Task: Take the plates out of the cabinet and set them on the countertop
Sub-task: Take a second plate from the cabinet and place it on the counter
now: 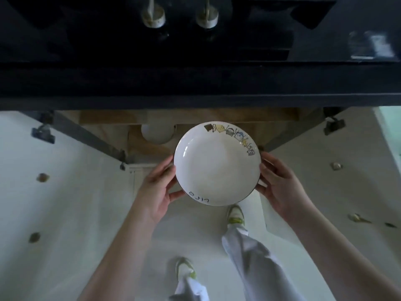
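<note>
A white plate (217, 166) with small cartoon figures along its far rim and dark lettering on its near rim is held level in front of the open cabinet (152, 146). My left hand (158, 185) grips its left edge and my right hand (277, 183) grips its right edge. The plate hangs below the front edge of the dark countertop (195, 81). Inside the cabinet, on its wooden shelf, another white dish (157, 134) shows partly, its far part hidden under the countertop.
Both white cabinet doors stand swung open, left (54, 181) and right (336, 170), each with small metal knobs. Two metal tap bases (153, 18) stand at the back of the countertop, by a dark sink. My feet and light trousers are below on the pale floor.
</note>
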`<state>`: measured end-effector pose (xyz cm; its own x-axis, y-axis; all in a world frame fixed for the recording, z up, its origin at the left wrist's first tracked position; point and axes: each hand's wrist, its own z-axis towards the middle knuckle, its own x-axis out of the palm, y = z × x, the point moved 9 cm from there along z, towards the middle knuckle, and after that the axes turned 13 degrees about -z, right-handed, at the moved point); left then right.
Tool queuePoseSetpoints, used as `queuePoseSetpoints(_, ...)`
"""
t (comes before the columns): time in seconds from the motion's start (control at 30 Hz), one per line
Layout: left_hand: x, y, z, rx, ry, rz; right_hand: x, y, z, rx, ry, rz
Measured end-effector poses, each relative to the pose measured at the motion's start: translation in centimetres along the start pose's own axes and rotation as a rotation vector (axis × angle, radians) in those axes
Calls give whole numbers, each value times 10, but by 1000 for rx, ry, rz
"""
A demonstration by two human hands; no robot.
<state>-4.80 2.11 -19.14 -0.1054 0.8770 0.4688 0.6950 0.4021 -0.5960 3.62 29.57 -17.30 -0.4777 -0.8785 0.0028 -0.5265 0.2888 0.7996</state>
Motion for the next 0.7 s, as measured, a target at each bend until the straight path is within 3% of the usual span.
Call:
queuePoseSetpoints(0.23, -21, -19, -96, 5, -27, -50, 27, 12, -80, 37, 93, -45)
queuePoseSetpoints(0.7, -16, -110, -307, 147, -55, -99, 70, 107, -265, -24, 128, -129)
